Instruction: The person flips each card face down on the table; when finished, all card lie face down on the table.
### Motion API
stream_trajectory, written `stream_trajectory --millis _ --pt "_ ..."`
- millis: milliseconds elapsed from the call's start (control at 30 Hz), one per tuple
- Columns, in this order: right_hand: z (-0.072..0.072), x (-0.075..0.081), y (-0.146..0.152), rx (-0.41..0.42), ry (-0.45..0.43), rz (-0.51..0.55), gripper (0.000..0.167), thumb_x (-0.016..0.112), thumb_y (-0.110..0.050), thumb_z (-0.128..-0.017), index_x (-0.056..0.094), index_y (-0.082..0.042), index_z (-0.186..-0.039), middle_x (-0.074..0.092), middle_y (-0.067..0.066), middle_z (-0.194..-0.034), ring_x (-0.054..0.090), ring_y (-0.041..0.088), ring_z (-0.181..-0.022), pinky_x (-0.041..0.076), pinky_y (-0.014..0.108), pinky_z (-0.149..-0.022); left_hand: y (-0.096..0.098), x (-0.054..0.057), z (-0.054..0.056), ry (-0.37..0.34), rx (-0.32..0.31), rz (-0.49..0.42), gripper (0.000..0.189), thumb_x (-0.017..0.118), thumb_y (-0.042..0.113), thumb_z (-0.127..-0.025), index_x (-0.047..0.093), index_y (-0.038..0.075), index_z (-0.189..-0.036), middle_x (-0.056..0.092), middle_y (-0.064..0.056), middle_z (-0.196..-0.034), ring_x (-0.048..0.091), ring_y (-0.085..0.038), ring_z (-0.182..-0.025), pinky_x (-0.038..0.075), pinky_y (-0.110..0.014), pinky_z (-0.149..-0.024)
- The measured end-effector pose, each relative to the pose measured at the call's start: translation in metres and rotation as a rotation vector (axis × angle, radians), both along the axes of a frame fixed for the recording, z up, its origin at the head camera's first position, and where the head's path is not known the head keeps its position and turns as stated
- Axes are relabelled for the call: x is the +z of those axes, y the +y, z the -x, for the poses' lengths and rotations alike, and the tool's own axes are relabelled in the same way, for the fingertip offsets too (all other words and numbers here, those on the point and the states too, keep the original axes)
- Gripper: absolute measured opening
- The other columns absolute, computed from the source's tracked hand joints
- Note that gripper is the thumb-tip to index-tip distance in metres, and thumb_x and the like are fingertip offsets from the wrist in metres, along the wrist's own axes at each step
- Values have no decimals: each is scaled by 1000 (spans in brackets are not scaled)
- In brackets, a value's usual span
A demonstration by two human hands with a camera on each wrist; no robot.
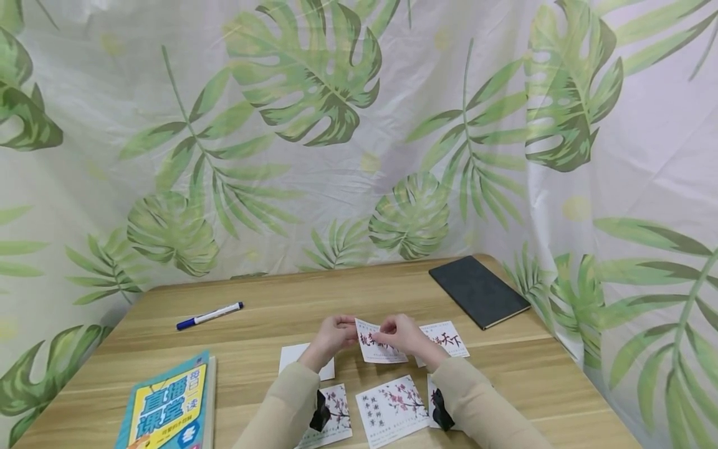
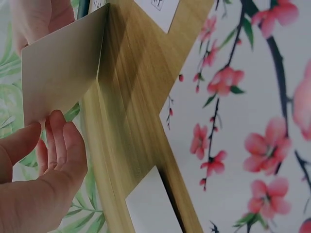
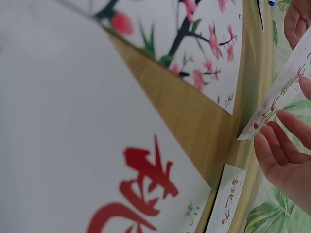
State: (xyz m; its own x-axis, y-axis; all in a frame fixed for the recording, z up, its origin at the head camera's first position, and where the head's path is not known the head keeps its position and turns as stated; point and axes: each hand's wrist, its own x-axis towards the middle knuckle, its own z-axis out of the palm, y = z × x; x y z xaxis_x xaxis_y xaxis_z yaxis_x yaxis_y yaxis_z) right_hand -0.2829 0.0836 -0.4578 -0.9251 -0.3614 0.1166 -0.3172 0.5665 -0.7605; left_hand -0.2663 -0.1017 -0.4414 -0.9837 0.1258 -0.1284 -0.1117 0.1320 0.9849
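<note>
A white card with red Chinese lettering is held up off the table, tilted, between both hands. My left hand pinches its left edge between thumb and fingers; in the left wrist view the card's plain back faces the camera. My right hand pinches the same card nearer its right side, thumb over the printed face. Below it on the table lies a blossom-printed card. To the right, partly behind the right hand, is another red-lettered card. A blank white card sits by the left wrist.
Another blossom card lies under the left forearm, and one more is mostly hidden by the right sleeve. A blue-and-yellow book is at front left, a blue-capped marker at back left. A black notebook rests at back right.
</note>
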Motion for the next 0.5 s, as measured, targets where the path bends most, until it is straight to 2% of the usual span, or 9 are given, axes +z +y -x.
stream_trajectory --millis 133,233,367,500 --pt "0 2 -2 21 -6 48 17 68 -19 -84 69 -3 -88 67 7 -80 55 9 -69 45 19 -60 -1 0 -1 -3 -22 11 28 54 1 -91 51 -14 -114 65 -23 -100 63 -12 -73 55 -33 -75" --pt "1 4 -4 42 -26 91 17 66 -17 -87 71 -2 -91 69 9 -83 57 10 -69 48 21 -60 -1 0 -1 -9 -39 44 28 55 5 -92 52 -11 -115 64 -24 -104 68 -23 -82 55 -36 -77" --pt "-1 7 -7 47 -139 182 25 62 -25 -91 72 -2 -97 70 12 -84 63 15 -71 55 31 -63 0 -1 -2 -13 -47 81 31 58 10 -92 54 -8 -117 62 -27 -111 66 -36 -98 56 -39 -78" --pt "-4 12 -8 39 -266 280 42 58 -40 -91 69 0 -101 70 14 -86 66 19 -76 58 38 -70 0 -1 -2 -7 -52 105 34 59 15 -92 54 -5 -119 58 -28 -117 62 -39 -103 56 -42 -82"
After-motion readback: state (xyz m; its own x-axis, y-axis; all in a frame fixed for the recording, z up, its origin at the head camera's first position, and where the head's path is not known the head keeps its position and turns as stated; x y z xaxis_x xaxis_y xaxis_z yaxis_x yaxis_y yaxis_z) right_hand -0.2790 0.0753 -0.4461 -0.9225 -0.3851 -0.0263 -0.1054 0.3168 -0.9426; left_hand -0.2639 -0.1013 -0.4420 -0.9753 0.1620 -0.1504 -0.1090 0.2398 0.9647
